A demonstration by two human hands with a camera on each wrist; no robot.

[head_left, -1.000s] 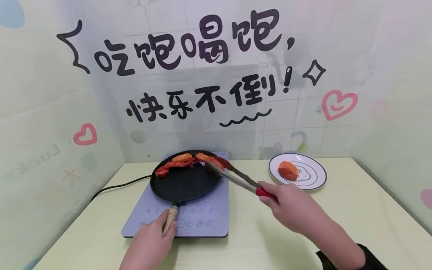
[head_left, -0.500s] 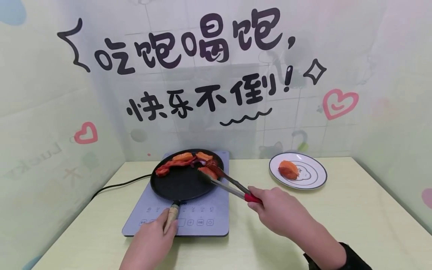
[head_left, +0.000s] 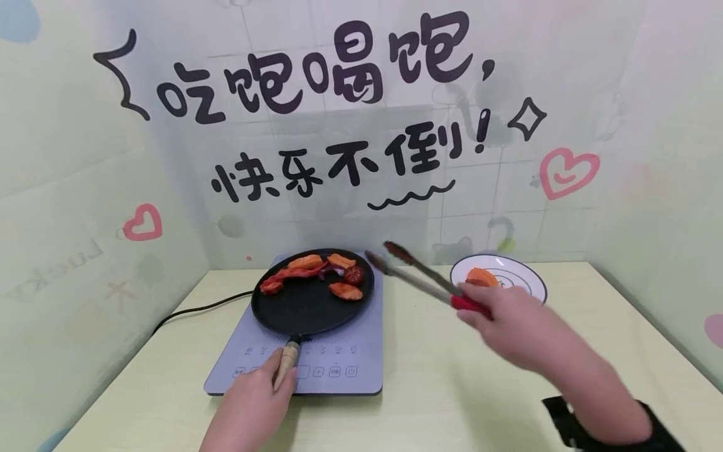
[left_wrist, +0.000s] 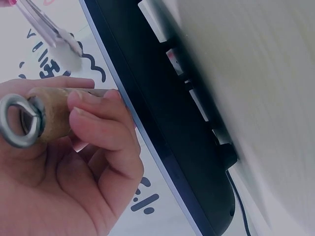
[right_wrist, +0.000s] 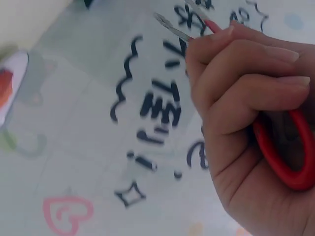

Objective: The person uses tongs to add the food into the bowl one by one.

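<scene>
My left hand (head_left: pixel 251 402) grips the wooden handle (head_left: pixel 288 361) of a black frying pan (head_left: pixel 307 314); the left wrist view shows fingers curled round it near a metal ring (left_wrist: pixel 19 120). In my right hand (head_left: pixel 519 326) is a pair of tongs (head_left: pixel 426 279) with red grips (right_wrist: pixel 285 167). The tongs are raised right of the pan, tips apart with nothing between them. Along the pan's far side lie orange pieces (head_left: pixel 305 262), a red strip (head_left: pixel 290 276) and a dark red round piece (head_left: pixel 354 275). An orange-red piece (head_left: pixel 346 291) lies apart, nearer the pan's middle.
The pan sits on a flat induction cooker (head_left: pixel 361 370), its black cord (head_left: pixel 209 307) running left. Back right, a white plate (head_left: pixel 533 285) with an orange piece (head_left: pixel 481 277) is partly behind my right hand. A printed backdrop (head_left: pixel 339 220) stands behind the table.
The tongs came left with the orange-red piece, lowered it toward the pan's middle and let it go. They then rose and moved right. My left hand stayed on the handle.
</scene>
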